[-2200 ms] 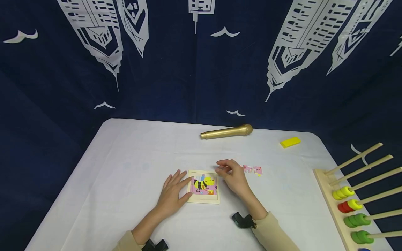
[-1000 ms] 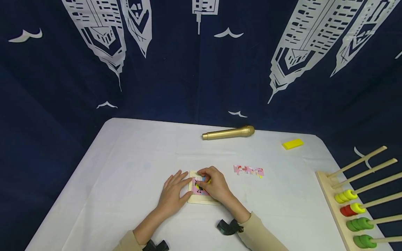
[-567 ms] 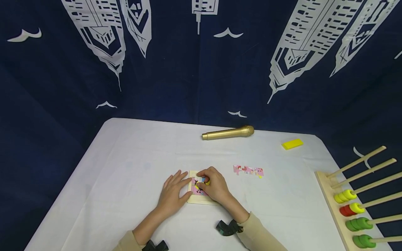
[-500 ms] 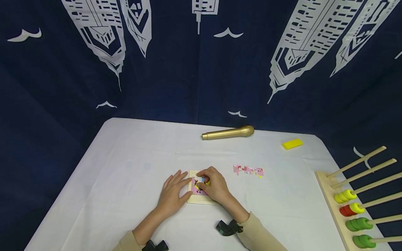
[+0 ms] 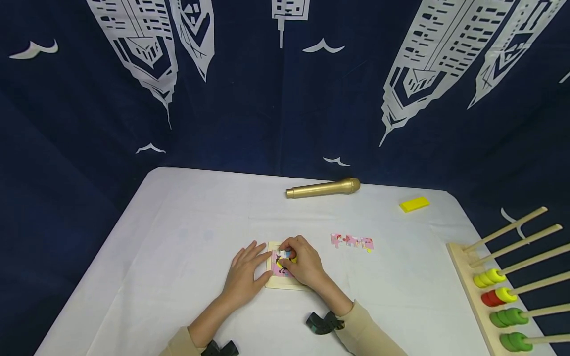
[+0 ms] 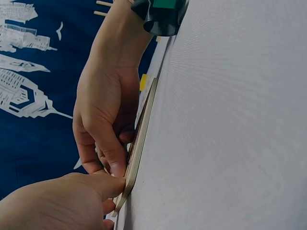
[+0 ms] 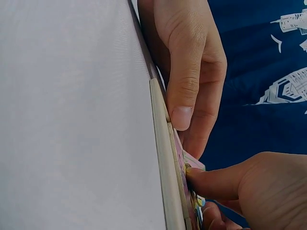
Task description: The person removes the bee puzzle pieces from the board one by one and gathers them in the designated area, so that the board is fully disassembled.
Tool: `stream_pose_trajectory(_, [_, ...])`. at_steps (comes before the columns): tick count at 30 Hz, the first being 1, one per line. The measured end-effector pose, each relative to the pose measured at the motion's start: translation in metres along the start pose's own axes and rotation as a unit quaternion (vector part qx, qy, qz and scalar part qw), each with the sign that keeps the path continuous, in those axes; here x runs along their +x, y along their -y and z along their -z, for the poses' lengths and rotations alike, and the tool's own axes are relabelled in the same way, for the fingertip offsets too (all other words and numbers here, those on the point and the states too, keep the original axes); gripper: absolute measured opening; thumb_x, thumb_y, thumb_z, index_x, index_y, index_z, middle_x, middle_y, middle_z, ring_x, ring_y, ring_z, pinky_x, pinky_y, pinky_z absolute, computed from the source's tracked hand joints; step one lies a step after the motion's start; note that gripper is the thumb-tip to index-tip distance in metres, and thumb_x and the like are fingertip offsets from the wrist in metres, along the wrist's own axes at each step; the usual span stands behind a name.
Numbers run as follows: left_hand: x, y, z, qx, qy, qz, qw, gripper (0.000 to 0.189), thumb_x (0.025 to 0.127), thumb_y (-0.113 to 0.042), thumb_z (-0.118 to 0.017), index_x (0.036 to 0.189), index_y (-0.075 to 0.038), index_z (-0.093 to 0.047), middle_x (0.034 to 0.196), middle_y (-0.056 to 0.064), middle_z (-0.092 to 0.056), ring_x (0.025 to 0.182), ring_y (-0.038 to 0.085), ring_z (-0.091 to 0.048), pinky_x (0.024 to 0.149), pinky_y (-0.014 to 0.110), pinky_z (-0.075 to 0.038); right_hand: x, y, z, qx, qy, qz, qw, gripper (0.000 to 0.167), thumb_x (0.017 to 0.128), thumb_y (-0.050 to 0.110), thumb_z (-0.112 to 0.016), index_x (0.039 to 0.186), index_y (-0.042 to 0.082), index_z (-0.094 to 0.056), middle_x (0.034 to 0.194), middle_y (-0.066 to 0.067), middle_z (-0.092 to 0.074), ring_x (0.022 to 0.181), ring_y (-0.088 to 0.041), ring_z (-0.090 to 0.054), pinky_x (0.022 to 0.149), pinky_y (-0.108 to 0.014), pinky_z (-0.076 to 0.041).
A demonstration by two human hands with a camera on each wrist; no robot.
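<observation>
A small wooden jigsaw puzzle (image 5: 285,283) with a bee picture lies flat on the white table. My left hand (image 5: 245,272) rests at its left edge, fingers spread and fairly straight, thumb on the frame. Over the picture, my right hand (image 5: 306,263) bends its thumb and forefinger together and pinches a puzzle piece. In the right wrist view that pink piece (image 7: 194,160) stands tilted up from the puzzle beside the thumb. The right hand covers most of the picture's right side. From the left wrist view, the puzzle frame (image 6: 139,148) shows edge-on beneath both hands.
Several loose pink puzzle pieces (image 5: 352,242) lie in a row right of the puzzle. Toward the back are a gold microphone (image 5: 322,189) and a yellow block (image 5: 414,204). A wooden peg rack (image 5: 472,291) with coloured rings stands at the right edge.
My right hand has moved left from beside the puzzle to over its picture, uncovering the loose row. It has stayed there for the last second; the left hand has kept its place.
</observation>
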State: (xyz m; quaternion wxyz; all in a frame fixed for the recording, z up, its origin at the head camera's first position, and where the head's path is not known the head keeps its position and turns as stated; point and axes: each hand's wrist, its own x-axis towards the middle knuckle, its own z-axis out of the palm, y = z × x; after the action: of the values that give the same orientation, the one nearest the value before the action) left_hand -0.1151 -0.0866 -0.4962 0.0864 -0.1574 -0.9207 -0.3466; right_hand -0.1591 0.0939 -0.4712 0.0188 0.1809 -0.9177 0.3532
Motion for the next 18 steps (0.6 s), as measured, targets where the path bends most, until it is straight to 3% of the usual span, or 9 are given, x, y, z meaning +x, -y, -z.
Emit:
stream_pose_trajectory(7, [0.0000, 0.0004, 0.0003, -0.002, 0.000, 0.001, 1.0000, 0.042, 0.085, -0.017, -0.073, 0.125, -0.005, -0.065, 0.142, 0.016, -0.054, 0.141, 0.037, -0.037, 0.114, 0.059, -0.026, 0.0008, -0.0015, 0.0001, 0.043, 0.001, 0.003, 0.9991, 0.016, 0.083, 0.004, -0.073, 0.090, 0.013, -0.063, 0.080, 0.002, -0.060, 0.068, -0.007, -0.049, 0.061, -0.020, -0.039])
stream_pose_trajectory(12, [0.0006, 0.0003, 0.0000, -0.004, 0.000, -0.001, 1.0000, 0.042, 0.085, -0.016, -0.073, 0.125, -0.004, -0.065, 0.142, 0.017, -0.054, 0.141, 0.038, -0.037, 0.114, 0.059, -0.025, 0.0019, -0.0019, 0.0021, 0.096, 0.014, -0.019, 0.9951, 0.012, 0.088, 0.001, -0.066, 0.089, 0.013, -0.064, 0.076, 0.002, -0.059, 0.061, -0.007, -0.049, 0.055, -0.019, -0.039])
stream_pose_trajectory(18, [0.0004, -0.0002, -0.0003, -0.006, -0.003, -0.001, 1.0000, 0.042, 0.085, -0.016, -0.074, 0.124, -0.003, -0.065, 0.141, 0.018, -0.054, 0.141, 0.038, -0.037, 0.114, 0.060, -0.024, 0.0018, 0.0007, 0.0045, 0.135, 0.023, -0.038, 0.9899, 0.009, 0.090, 0.001, -0.064, 0.090, 0.010, -0.064, 0.076, 0.001, -0.058, 0.064, -0.010, -0.050, 0.057, -0.019, -0.040])
